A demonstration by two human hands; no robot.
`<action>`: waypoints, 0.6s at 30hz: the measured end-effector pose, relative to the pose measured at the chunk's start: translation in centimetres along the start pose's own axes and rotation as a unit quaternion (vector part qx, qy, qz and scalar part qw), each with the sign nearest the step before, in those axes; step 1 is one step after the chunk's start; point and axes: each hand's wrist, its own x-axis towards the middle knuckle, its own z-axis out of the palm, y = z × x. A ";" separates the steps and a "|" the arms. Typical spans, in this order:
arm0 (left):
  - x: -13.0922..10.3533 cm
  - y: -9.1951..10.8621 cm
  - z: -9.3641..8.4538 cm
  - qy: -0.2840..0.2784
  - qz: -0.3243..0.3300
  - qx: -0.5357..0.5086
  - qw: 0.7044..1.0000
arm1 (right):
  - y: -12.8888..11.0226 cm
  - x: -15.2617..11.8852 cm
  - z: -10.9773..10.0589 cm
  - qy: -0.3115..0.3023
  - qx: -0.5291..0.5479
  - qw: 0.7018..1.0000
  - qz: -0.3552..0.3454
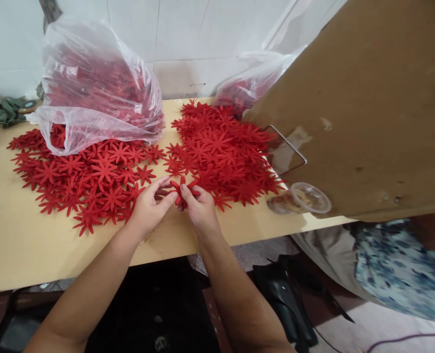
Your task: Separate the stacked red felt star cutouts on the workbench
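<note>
Between my two hands is a red flower-shaped cutout [182, 181] with narrow petals, felt-like in look. My right hand [201, 210] pinches it, thumb on top and fingers curled beneath. From the other side, my left hand [151, 205] has its thumb and fingers closed about the left petals; its fingertips are partly hidden. Similar red cutouts lie in a loose pile [103, 171] to the left and in a taller pile [220, 147] to the right, just beyond my right hand.
A clear plastic bag [103, 88] full of red pieces rests behind the left pile, and another bag [254, 78] stands behind the right one. A large brown board [368, 108] with a metal handle [289, 147] rises at right. By it, a clear plastic cup [311, 197] lies tilted near the table edge.
</note>
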 end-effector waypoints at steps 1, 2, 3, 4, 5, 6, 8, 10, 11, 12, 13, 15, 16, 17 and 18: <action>0.1 0.1 0.1 -0.009 -0.015 -0.025 1.000 | 0.0 0.1 0.0 -0.005 -0.008 1.000 -0.002; 0.1 0.2 0.1 -0.022 -0.028 -0.047 0.998 | 0.0 0.1 0.1 -0.014 -0.015 1.000 -0.005; 0.2 0.2 0.2 -0.037 -0.035 -0.064 0.997 | -0.1 0.1 0.2 -0.026 -0.020 0.999 -0.011; 0.3 0.2 0.2 -0.047 -0.037 -0.075 0.995 | -0.1 0.0 0.2 -0.045 -0.026 0.998 -0.018; 0.4 0.3 0.2 -0.051 -0.036 -0.082 0.995 | -0.3 -0.2 0.3 -0.070 -0.034 0.997 -0.027; 0.5 0.3 0.3 -0.050 -0.034 -0.086 0.994 | -0.5 -0.4 0.3 -0.099 -0.047 0.993 -0.039; 0.6 0.3 0.3 -0.049 -0.030 -0.094 0.994 | -1.3 -0.9 -0.1 -0.151 -0.104 0.981 -0.067; 0.6 0.3 0.3 -0.054 -0.044 -0.098 0.993 | -2.5 -1.6 -1.2 -0.168 -0.193 0.962 -0.091; 0.6 0.4 0.2 -0.052 -0.055 -0.093 0.993 | -3.3 -1.9 -2.1 -0.151 -0.237 0.954 -0.102; 0.6 0.4 0.1 -0.043 -0.065 -0.085 0.993 | -4.1 -2.1 -3.3 -0.121 -0.279 0.946 -0.111; 0.6 0.5 0.0 -0.030 -0.075 -0.077 0.994 | -5.0 -2.3 -4.7 -0.079 -0.313 0.939 -0.117; 0.6 0.6 -0.3 -0.003 -0.085 -0.069 0.994 | -6.8 -2.4 -8.1 0.015 -0.379 0.916 -0.130; 0.6 0.7 -0.4 0.007 -0.085 -0.067 0.994 | -7.7 -2.3 -10.0 0.061 -0.416 0.898 -0.128; 0.6 0.8 -0.4 0.013 -0.085 -0.067 0.994 | -8.5 -2.0 -11.8 0.108 -0.456 0.875 -0.118; 0.6 0.9 -0.5 0.017 -0.084 -0.068 0.994 | -9.2 -1.7 -13.5 0.154 -0.500 0.846 -0.098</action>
